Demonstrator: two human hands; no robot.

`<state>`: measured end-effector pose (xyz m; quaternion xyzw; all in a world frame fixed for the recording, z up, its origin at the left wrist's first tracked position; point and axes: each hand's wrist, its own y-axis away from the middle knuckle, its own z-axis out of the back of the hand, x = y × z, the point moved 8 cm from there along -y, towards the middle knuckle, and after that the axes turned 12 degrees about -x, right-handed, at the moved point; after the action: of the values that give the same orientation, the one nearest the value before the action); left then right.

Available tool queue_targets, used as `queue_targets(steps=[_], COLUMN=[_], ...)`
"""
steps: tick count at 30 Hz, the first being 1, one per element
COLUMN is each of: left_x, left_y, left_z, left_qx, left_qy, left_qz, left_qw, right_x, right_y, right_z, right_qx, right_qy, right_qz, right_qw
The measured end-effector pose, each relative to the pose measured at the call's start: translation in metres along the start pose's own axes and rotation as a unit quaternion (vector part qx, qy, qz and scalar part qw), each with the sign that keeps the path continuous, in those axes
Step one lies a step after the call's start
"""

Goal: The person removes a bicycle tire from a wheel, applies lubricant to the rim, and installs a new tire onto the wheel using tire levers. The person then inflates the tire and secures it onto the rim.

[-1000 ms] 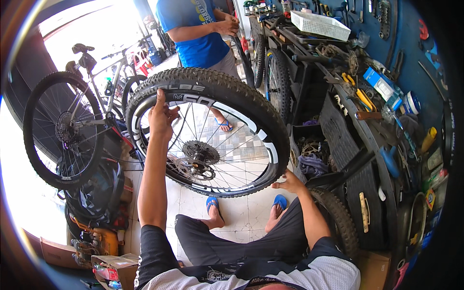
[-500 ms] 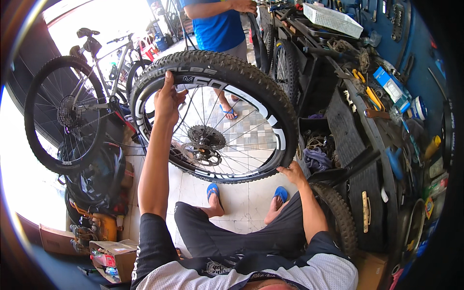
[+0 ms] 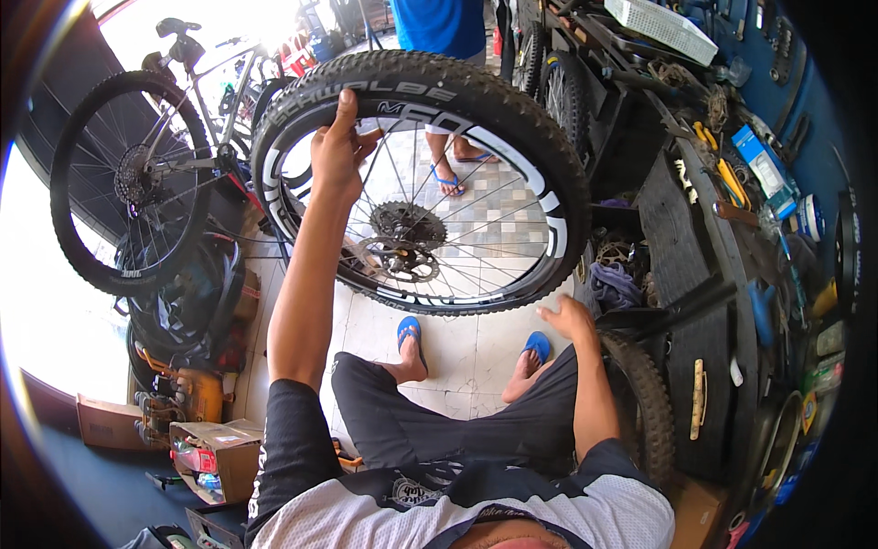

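Note:
I hold up a bicycle wheel point(image 3: 540, 114) with a black knobby tyre and white markings on its rim. My left hand point(image 3: 338, 160) grips its upper left side, the thumb lying along the tyre and the fingers behind the rim. At the wheel's hub are a dark cassette point(image 3: 409, 222) and a brake rotor point(image 3: 399, 262). Just below the tyre's lower right edge, my right hand point(image 3: 571, 320) is apart from the wheel. Its thumb and forefinger are spread with nothing visible between them; the other fingers are partly hidden.
A bicycle point(image 3: 195, 119) stands at the left, above a yellow machine point(image 3: 206, 393) and an open cardboard box point(image 3: 229, 439). Beyond the wheel stands a person in a blue shirt point(image 3: 439, 27). A cluttered workbench point(image 3: 722, 247) runs along the right; another tyre point(image 3: 640, 403) leans beneath it.
My right hand has let go of the tyre's lower right edge. In the picture, the wheel and my left hand sit higher and farther right; the surroundings have shifted too.

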<state>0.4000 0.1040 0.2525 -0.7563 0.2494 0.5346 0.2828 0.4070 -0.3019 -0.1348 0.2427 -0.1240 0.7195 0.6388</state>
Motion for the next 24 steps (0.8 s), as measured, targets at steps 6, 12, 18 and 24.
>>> queue_targets(steps=[6, 12, 18, 24], left_x=[-0.012, -0.024, -0.046, -0.035], left_y=[0.011, 0.020, 0.042, 0.045], left_z=[-0.016, -0.025, -0.033, -0.035], left_qx=[0.016, 0.043, 0.052, 0.059], left_qy=[-0.017, 0.004, 0.019, -0.027], left_qz=[-0.050, -0.114, -0.142, -0.117], left_qw=[0.998, 0.993, 0.988, 0.991], right_x=[0.188, 0.257, 0.270, 0.276], right_y=[0.072, 0.034, -0.010, -0.014], right_z=[0.074, 0.053, 0.040, 0.035], right_qx=[-0.218, -0.267, -0.281, -0.236], right_qy=[-0.020, 0.145, 0.126, 0.130], right_qz=[0.296, 0.327, 0.349, 0.348], right_qw=[0.930, 0.895, 0.885, 0.898])
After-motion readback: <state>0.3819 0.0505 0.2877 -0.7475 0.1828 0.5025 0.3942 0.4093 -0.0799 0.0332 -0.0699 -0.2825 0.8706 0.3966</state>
